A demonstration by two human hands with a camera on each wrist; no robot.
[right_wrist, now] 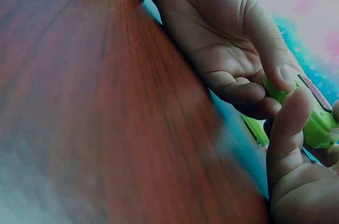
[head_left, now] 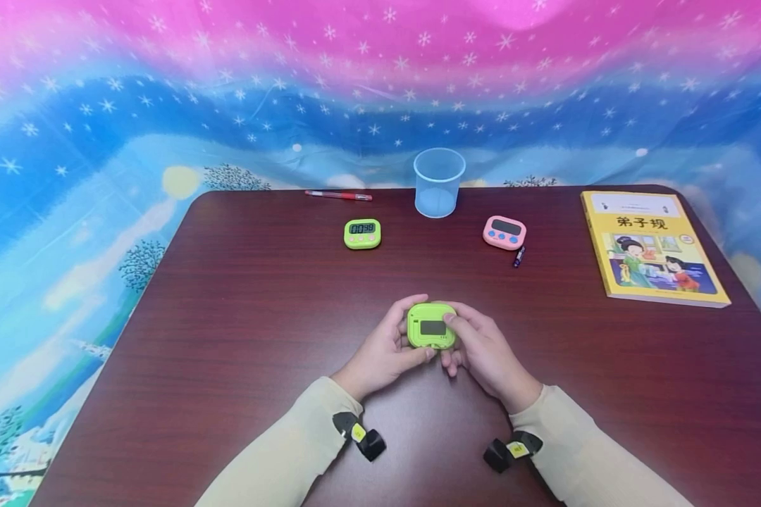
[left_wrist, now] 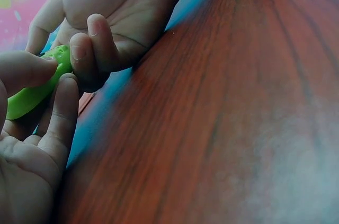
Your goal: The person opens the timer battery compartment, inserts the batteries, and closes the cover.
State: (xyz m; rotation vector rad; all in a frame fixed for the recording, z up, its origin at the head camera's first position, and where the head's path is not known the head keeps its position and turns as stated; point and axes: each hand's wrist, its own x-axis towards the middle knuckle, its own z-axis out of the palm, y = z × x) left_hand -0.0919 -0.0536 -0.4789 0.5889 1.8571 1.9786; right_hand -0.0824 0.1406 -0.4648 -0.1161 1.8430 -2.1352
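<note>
Both hands hold a green timer (head_left: 431,326) just above the desk (head_left: 228,317) near the middle of its near edge: the left hand (head_left: 380,352) curls round its left side and the right hand (head_left: 485,352) pinches its right side, thumb on the face. Toward the far edge lie a second green timer (head_left: 362,233), a red pen (head_left: 338,195), a clear cup (head_left: 439,182), a pink timer (head_left: 504,232) and a small battery (head_left: 518,256). A yellow book (head_left: 652,246) lies at the far right corner.
</note>
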